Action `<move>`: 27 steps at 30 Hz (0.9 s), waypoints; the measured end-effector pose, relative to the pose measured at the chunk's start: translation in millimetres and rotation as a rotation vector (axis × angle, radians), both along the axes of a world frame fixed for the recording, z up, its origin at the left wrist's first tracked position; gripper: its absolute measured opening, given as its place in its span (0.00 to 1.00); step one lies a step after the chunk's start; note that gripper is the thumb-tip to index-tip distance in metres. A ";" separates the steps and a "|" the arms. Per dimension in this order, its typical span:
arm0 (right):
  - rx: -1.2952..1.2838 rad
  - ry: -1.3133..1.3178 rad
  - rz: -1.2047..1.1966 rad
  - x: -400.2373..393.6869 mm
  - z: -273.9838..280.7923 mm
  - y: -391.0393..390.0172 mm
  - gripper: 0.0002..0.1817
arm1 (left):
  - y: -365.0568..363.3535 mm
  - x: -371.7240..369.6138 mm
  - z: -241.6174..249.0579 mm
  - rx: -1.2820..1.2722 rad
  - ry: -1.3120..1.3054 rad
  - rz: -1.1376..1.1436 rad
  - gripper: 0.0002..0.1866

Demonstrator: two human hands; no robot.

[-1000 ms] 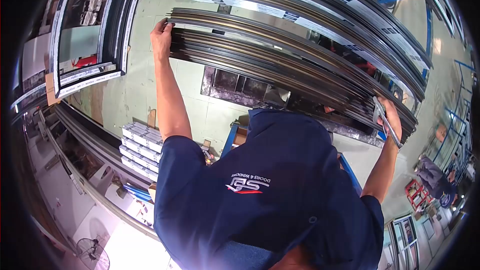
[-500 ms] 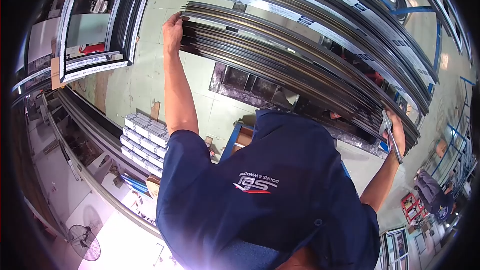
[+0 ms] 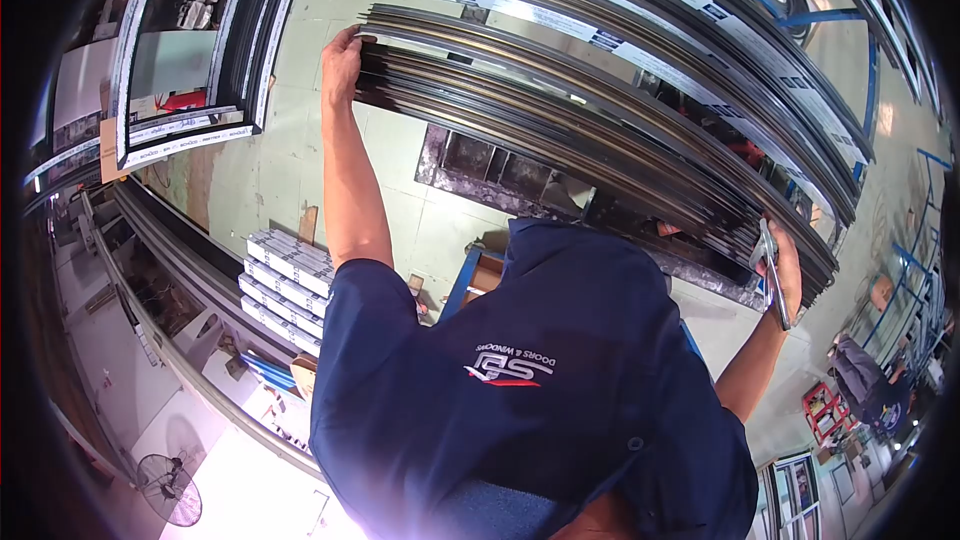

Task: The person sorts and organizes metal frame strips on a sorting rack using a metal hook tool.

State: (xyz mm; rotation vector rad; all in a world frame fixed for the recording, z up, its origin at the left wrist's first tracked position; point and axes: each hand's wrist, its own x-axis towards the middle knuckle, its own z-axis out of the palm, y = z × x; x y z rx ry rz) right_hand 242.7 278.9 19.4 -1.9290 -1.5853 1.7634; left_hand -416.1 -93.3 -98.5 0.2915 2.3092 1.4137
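A stack of long, thin dark profiles (image 3: 560, 125) with some brass-coloured edges runs across the upper middle. At its left end my left hand (image 3: 342, 62) is closed, fingertips pinching the end of one dark profile. Near the right end of the same stack is my right hand (image 3: 787, 265). It is closed around a slim, shiny metal hand tool (image 3: 772, 275), whose exact kind I cannot make out. The tool stands nearly lengthwise along the palm, beside the profile ends. Some of the right fingers are hidden behind it.
More profiles with white printed film (image 3: 640, 45) lie beyond the stack. A dark metal frame (image 3: 480, 165) is under it. Wrapped white bars (image 3: 285, 280) are piled at left, near a film-edged window frame (image 3: 190, 135). A fan (image 3: 168, 490) stands lower left; another person (image 3: 875, 390) is at far right.
The metal tool in my right hand has turned slightly, its lower end swinging left. My left hand keeps its place at the profile end. The whole view has shifted a little.
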 end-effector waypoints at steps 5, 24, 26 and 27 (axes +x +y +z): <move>0.013 0.014 0.005 -10.5 8.9 -6.0 0.34 | -2.7 -5.1 -11.6 0.025 0.025 -0.009 0.22; -0.302 1.028 -0.275 68.0 -35.1 -134.8 0.58 | -22.5 -41.9 -28.4 -0.407 0.715 -0.118 0.30; -0.222 1.069 -0.352 94.8 -42.2 -148.0 0.56 | 17.5 -2.8 -0.3 -0.388 0.882 0.000 0.30; -0.219 1.085 -0.437 109.7 -42.8 -151.8 0.55 | 45.7 25.2 16.5 -0.375 0.879 0.018 0.28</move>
